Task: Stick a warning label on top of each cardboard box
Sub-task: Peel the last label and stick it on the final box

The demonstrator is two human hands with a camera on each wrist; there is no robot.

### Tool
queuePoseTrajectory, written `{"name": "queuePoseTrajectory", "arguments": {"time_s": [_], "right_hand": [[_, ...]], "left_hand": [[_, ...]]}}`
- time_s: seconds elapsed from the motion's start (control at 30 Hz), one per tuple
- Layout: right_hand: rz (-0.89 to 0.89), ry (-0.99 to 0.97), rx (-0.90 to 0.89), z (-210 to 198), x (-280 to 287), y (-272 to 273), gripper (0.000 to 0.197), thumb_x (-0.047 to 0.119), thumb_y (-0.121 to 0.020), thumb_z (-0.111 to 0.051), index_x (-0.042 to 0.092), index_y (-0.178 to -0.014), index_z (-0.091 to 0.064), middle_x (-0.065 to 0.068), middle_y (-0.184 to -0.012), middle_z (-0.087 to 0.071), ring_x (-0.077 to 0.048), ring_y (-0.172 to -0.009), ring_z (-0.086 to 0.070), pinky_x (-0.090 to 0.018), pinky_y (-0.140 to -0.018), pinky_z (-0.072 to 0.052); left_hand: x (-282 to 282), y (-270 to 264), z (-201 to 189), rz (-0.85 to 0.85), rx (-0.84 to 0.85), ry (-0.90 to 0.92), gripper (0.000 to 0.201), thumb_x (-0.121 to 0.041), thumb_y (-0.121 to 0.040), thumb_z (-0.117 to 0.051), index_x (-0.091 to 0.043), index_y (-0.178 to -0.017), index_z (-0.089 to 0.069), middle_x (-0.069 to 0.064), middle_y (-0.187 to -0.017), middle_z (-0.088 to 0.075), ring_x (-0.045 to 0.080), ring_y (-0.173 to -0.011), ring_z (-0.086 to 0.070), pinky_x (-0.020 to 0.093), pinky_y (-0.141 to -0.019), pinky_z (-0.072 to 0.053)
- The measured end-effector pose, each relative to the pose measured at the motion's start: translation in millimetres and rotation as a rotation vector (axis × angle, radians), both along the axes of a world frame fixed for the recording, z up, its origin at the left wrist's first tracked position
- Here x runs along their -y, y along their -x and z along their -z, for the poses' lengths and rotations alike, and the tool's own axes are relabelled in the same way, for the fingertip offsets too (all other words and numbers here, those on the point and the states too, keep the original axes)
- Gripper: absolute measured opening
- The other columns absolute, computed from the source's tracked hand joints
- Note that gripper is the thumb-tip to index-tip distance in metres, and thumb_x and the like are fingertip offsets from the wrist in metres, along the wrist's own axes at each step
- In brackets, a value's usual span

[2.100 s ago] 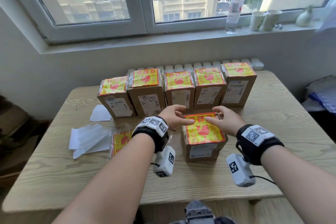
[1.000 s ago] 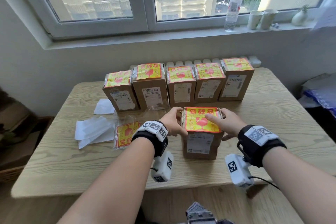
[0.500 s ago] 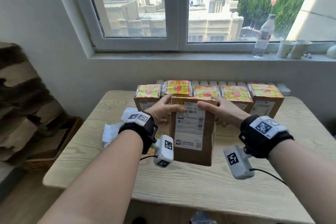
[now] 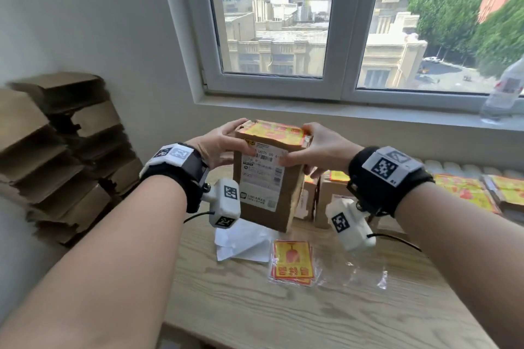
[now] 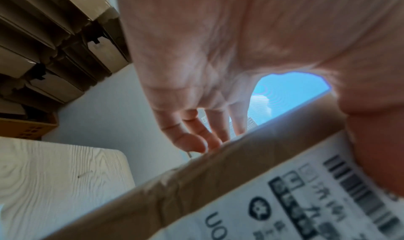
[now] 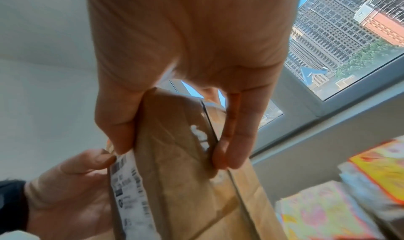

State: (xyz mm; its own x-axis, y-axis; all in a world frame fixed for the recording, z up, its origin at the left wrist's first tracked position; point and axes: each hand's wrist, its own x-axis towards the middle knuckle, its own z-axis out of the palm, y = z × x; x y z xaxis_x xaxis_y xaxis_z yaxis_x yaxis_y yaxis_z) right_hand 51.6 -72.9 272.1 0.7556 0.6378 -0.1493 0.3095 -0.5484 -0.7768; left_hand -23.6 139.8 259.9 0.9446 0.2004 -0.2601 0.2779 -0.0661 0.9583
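Both hands hold one cardboard box (image 4: 266, 184) up in the air above the table's left part. It carries a yellow and red warning label (image 4: 273, 130) on top and a white shipping label on its front. My left hand (image 4: 219, 147) grips its upper left side, thumb on the front (image 5: 371, 140), fingers behind. My right hand (image 4: 317, 150) grips the upper right corner, thumb and fingers pinching the side (image 6: 174, 157). Several labelled boxes (image 4: 465, 190) stand in a row on the table at the right. A pack of spare warning labels (image 4: 293, 262) lies in clear plastic below the box.
White backing papers (image 4: 243, 241) lie on the wooden table (image 4: 283, 306) under the lifted box. A stack of flattened cardboard (image 4: 62, 156) leans against the left wall. A plastic bottle (image 4: 504, 93) stands on the window sill at the right.
The box went from lying on the table to upright, then both hands lifted it and carried it up and left. My view has swung left towards the cardboard stack.
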Motion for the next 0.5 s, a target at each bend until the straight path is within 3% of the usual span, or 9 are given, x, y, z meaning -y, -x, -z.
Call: {"name": "queuePoseTrajectory", "arguments": {"time_s": [0.1, 0.17, 0.23, 0.3, 0.33, 0.37, 0.4, 0.43, 0.5], "right_hand": [[0.041, -0.011, 0.135, -7, -45, -15, 0.091, 0.051, -0.043, -0.084, 0.017, -0.118, -0.046, -0.007, -0.108, -0.06, -0.02, -0.08, -0.064, -0.035, -0.059, -0.057], [0.081, -0.013, 0.187, -8, -72, -26, 0.087, 0.05, -0.047, -0.083, 0.02, -0.117, -0.044, -0.005, -0.11, -0.059, -0.022, -0.091, -0.063, -0.04, -0.073, -0.058], [0.136, -0.049, 0.203, -4, -94, -40, 0.102, 0.053, -0.04, -0.08, 0.019, -0.126, -0.039, -0.004, -0.115, -0.056, -0.021, -0.099, -0.061, -0.042, -0.083, -0.057], [0.176, -0.064, 0.236, 3, -115, -55, 0.105, 0.049, -0.039, -0.081, 0.019, -0.129, -0.036, -0.002, -0.118, -0.052, -0.019, -0.105, -0.057, -0.041, -0.091, -0.053], [0.186, -0.05, 0.256, 7, -123, -61, 0.101, 0.042, -0.045, -0.085, 0.018, -0.129, -0.036, -0.001, -0.119, -0.049, -0.017, -0.106, -0.054, -0.038, -0.093, -0.05], [0.194, -0.019, 0.278, 13, -130, -68, 0.096, 0.035, -0.05, -0.087, 0.018, -0.13, -0.036, 0.0, -0.118, -0.046, -0.016, -0.105, -0.052, -0.034, -0.092, -0.049], [0.201, 0.015, 0.302, 20, -136, -75, 0.094, 0.029, -0.054, -0.088, 0.019, -0.13, -0.035, 0.001, -0.116, -0.044, -0.015, -0.103, -0.051, -0.032, -0.09, -0.047], [0.212, 0.052, 0.316, 29, -141, -82, 0.093, 0.027, -0.055, -0.088, 0.02, -0.13, -0.035, 0.002, -0.115, -0.043, -0.016, -0.101, -0.052, -0.032, -0.088, -0.047], [0.231, 0.127, 0.317, 46, -148, -94, 0.094, 0.027, -0.056, -0.088, 0.022, -0.132, -0.032, 0.002, -0.115, -0.041, -0.019, -0.101, -0.053, -0.033, -0.087, -0.048]], "left_hand": [[-44, -12, 3, -0.077, 0.013, 0.022, 0.099, 0.003, -0.053, -0.071, -0.029, -0.143, -0.041, 0.0, -0.115, -0.066, 0.023, -0.116, -0.057, 0.043, -0.097, -0.046], [-71, -20, 8, -0.141, 0.0, 0.007, 0.093, 0.009, -0.058, -0.071, -0.025, -0.14, -0.044, 0.002, -0.11, -0.069, 0.025, -0.117, -0.058, 0.046, -0.101, -0.045], [-93, -32, 20, -0.218, -0.02, -0.057, 0.076, 0.01, -0.071, -0.069, -0.022, -0.136, -0.046, 0.006, -0.112, -0.068, 0.024, -0.114, -0.059, 0.042, -0.099, -0.046], [-112, -47, 41, -0.317, -0.037, -0.196, 0.049, 0.002, -0.079, -0.069, -0.014, -0.124, -0.057, 0.009, -0.105, -0.068, 0.022, -0.099, -0.063, 0.031, -0.084, -0.051], [-119, -55, 53, -0.312, -0.071, -0.31, 0.03, -0.001, -0.08, -0.069, -0.011, -0.108, -0.066, 0.007, -0.092, -0.069, 0.02, -0.083, -0.063, 0.021, -0.07, -0.051], [-122, -61, 67, -0.277, -0.111, -0.42, 0.012, -0.003, -0.081, -0.068, -0.01, -0.09, -0.07, 0.002, -0.076, -0.068, 0.016, -0.068, -0.059, 0.012, -0.053, -0.045], [-124, -70, 83, -0.231, -0.167, -0.512, 0.009, -0.003, -0.082, -0.067, -0.011, -0.076, -0.07, -0.002, -0.062, -0.065, 0.015, -0.059, -0.054, 0.009, -0.041, -0.038], [-122, -78, 100, -0.172, -0.233, -0.553, 0.014, -0.005, -0.081, -0.066, -0.01, -0.069, -0.067, -0.002, -0.055, -0.062, 0.016, -0.055, -0.052, 0.01, -0.038, -0.036], [-114, -97, 132, -0.031, -0.381, -0.605, 0.013, -0.015, -0.08, -0.066, -0.009, -0.069, -0.065, 0.007, -0.068, -0.065, 0.023, -0.065, -0.062, 0.014, -0.052, -0.044]]}}
